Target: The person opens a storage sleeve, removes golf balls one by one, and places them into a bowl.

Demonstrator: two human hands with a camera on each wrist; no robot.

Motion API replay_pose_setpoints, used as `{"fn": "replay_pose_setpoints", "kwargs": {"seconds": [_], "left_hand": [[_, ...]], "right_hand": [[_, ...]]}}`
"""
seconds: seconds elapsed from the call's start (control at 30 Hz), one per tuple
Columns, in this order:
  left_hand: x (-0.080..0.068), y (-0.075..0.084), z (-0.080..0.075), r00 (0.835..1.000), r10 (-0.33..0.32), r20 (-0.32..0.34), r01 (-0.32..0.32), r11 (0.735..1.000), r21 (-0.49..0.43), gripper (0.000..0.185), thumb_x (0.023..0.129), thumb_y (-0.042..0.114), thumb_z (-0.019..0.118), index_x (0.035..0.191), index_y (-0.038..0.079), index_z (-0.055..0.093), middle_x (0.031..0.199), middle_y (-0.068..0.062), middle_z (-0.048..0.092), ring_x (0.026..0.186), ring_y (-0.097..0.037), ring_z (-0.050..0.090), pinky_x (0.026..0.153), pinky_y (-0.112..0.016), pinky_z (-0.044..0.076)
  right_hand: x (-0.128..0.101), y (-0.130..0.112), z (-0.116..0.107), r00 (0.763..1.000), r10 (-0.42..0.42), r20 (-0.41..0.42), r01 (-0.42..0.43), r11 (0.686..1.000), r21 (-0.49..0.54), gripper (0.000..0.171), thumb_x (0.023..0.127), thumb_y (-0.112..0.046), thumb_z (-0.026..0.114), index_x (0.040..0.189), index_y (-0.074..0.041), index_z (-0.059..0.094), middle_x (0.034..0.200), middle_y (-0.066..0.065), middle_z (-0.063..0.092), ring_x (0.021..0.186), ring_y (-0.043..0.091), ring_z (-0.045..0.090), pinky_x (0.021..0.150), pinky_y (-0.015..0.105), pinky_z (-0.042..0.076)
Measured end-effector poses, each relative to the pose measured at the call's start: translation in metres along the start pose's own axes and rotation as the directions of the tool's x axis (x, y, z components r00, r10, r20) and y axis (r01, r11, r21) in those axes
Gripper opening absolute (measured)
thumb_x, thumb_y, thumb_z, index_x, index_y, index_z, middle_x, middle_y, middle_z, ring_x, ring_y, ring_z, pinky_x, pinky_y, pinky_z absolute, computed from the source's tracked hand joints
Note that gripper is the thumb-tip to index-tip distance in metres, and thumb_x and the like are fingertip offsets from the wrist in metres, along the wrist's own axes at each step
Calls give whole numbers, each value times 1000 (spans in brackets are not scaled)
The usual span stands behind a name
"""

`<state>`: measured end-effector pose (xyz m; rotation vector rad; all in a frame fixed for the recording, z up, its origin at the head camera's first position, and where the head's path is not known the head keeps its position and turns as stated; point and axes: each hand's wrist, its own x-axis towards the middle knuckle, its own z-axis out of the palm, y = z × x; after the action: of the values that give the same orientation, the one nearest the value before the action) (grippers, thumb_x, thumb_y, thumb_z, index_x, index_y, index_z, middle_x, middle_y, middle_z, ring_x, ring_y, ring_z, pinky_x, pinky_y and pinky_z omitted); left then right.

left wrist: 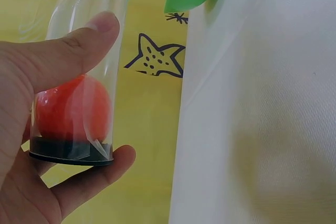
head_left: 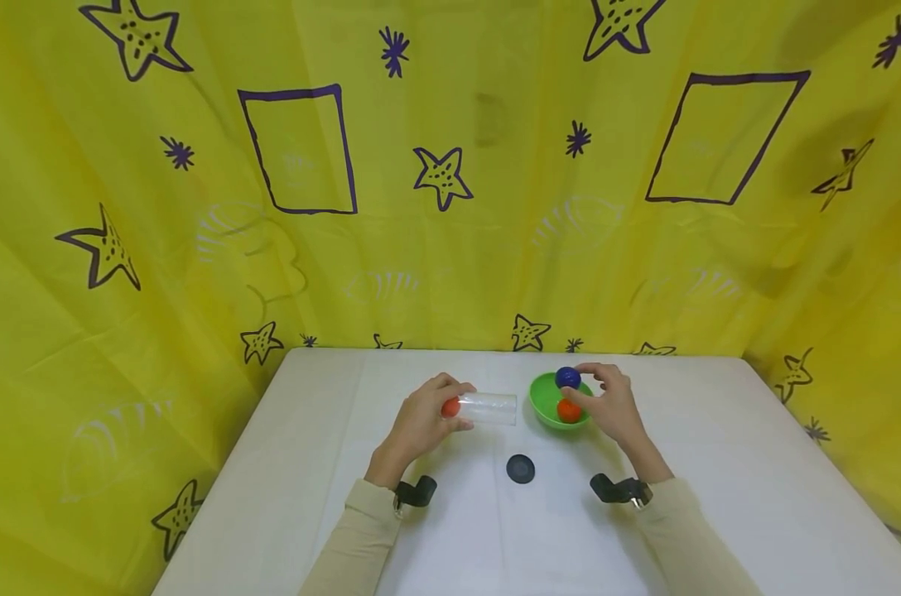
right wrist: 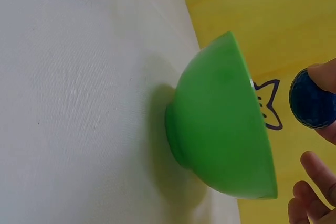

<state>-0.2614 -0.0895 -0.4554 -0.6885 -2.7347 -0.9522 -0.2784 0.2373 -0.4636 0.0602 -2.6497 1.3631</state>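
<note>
My left hand (head_left: 426, 420) grips a clear plastic tube (head_left: 489, 408) lying sideways above the table, its open mouth pointing right toward a green bowl (head_left: 543, 404). An orange ball (left wrist: 71, 108) sits at the tube's closed black end (left wrist: 71, 150), between my thumb (left wrist: 73, 48) and fingers. My right hand (head_left: 609, 404) pinches a dark blue ball (head_left: 567, 377) just above the bowl's far side; the same blue ball (right wrist: 311, 99) shows past the bowl's rim (right wrist: 252, 124) in the right wrist view. Another orange ball (head_left: 568, 410) lies inside the bowl.
A black round cap (head_left: 521, 468) lies on the white table (head_left: 309, 463) in front of the tube and bowl. Yellow patterned cloth (head_left: 450, 182) walls the table at the back and both sides. Beige sleeves cover both forearms.
</note>
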Motion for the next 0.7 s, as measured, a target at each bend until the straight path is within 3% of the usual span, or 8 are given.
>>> {"fn": "replay_pose_setpoints", "kwargs": {"seconds": [0.23, 0.7], "left_hand": [[-1, -1, -1, 1000, 13, -1, -13, 1000, -6, 50, 81, 25, 87, 128, 17, 70, 118, -5, 66, 101, -22, 62, 91, -38, 58], [-1, -2, 0, 1000, 3, 10, -3, 1000, -23, 50, 82, 24, 87, 128, 16, 70, 119, -7, 65, 102, -22, 61, 91, -39, 57]], "right_hand": [[7, 4, 10, 998, 52, 32, -51, 997, -56, 52, 94, -34, 74, 136, -7, 59, 150, 24, 41, 138, 45, 27, 108, 69, 36], [13, 11, 20, 996, 62, 59, -56, 993, -102, 51, 94, -30, 74, 135, -4, 60, 149, 27, 38, 133, 44, 26, 106, 66, 42]]}}
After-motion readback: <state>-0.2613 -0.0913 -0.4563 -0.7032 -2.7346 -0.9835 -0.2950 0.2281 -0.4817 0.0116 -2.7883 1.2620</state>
